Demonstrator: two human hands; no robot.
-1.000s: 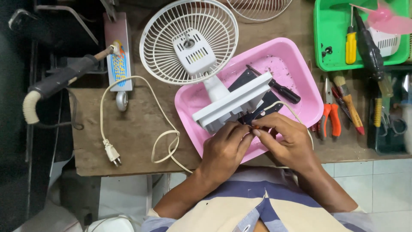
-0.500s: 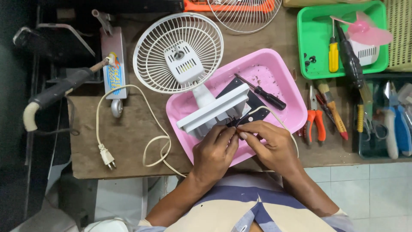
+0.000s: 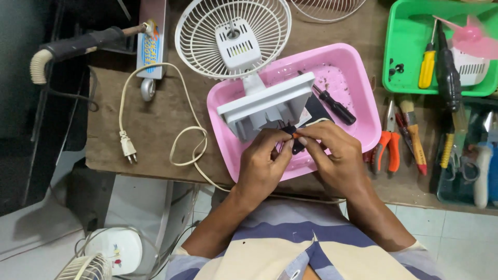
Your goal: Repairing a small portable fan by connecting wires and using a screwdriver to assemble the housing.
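A small white desk fan [image 3: 234, 39] lies tipped over, its grille on the wooden bench and its square base [image 3: 267, 105] resting in a pink plastic tray [image 3: 358, 93]. My left hand [image 3: 262, 163] and my right hand [image 3: 332, 155] meet over the tray's near side, just below the fan base. Their fingertips pinch a small black part with thin wires [image 3: 290, 136] that has an orange tip. A black-handled screwdriver [image 3: 332, 106] lies in the tray behind my hands.
The fan's cream cord and plug [image 3: 127, 148] loop across the bench at left. Orange-handled pliers [image 3: 386, 148], a brush and other tools lie right of the tray. A green tray [image 3: 402, 78] holds a yellow screwdriver [image 3: 426, 67] and a pink fan blade [image 3: 474, 39]. Another fan [image 3: 98, 256] sits on the floor.
The view has shifted slightly. My hands stay together at the fan base, fingers working the small black part; the fan and tray have not moved.
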